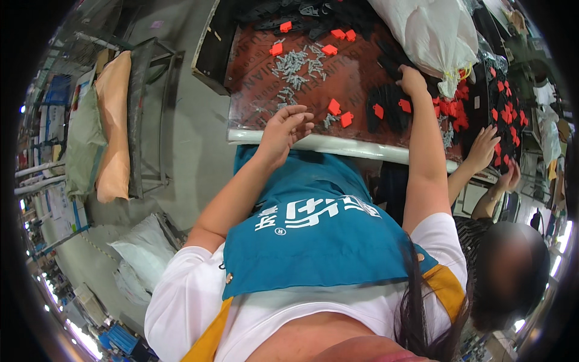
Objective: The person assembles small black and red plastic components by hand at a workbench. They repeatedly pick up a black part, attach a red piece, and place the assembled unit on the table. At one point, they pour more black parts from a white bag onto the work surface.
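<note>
My left hand [284, 131] hovers over the table's white padded front edge, its fingers loosely bent and apart, with nothing visible in them. Stretched far forward on the right, my right hand [412, 81] has its fingers closed on a black plastic part [391, 60] beside a white sack. Its fingertips are partly hidden. Just left of that forearm, black parts with red plastic tabs [378, 111] on them lie together. Two loose red tabs [334, 107] sit between my hands. Past my left hand spreads a pile of small grey screws [294, 65].
A full white sack [431, 36] stands on the reddish-brown tabletop [356, 72] at the far right. Black parts [301, 15] cover the far edge. At right, a co-worker's hands [482, 148] are near more red tabs [506, 114]. A metal rack [158, 114] stands left.
</note>
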Available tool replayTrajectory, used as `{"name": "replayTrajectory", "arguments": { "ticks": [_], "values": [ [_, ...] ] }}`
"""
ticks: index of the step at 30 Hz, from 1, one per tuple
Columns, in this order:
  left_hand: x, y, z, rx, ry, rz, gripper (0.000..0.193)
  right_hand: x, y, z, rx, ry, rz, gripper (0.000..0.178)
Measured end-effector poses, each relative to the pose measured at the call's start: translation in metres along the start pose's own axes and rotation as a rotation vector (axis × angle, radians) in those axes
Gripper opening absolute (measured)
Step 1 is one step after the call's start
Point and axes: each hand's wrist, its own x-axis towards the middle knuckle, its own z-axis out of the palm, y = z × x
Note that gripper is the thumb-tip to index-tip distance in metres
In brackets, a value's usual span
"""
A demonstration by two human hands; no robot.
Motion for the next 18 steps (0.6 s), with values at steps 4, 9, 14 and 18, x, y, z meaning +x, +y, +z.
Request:
{"name": "replayTrajectory", "arguments": {
  "ticks": [4, 9, 14, 18],
  "values": [
    [-0.005, 0.001, -0.004, -0.002, 0.039, 0.017, 0.023, 0.019, 0.000, 0.005, -0.008, 0.015, 0.007, 0.040],
    [-0.006, -0.004, -0.002, 0.031, -0.011, -0.012, 0.025, -0.039, -0.081, -0.061, 0.283, 0.289, -0.103, 0.047],
    [0.008, 0.009, 0.027, -0.247, -0.232, -0.280, 0.039, -0.132, -0.179, -0.055, 0.708, 0.257, -0.774, 0.044],
    [0.042, -0.011, -0.019, -0.302, -0.236, -0.039, 0.037, -0.125, -0.185, -0.049, 0.845, 0.146, -0.968, 0.051]
  ]
}}
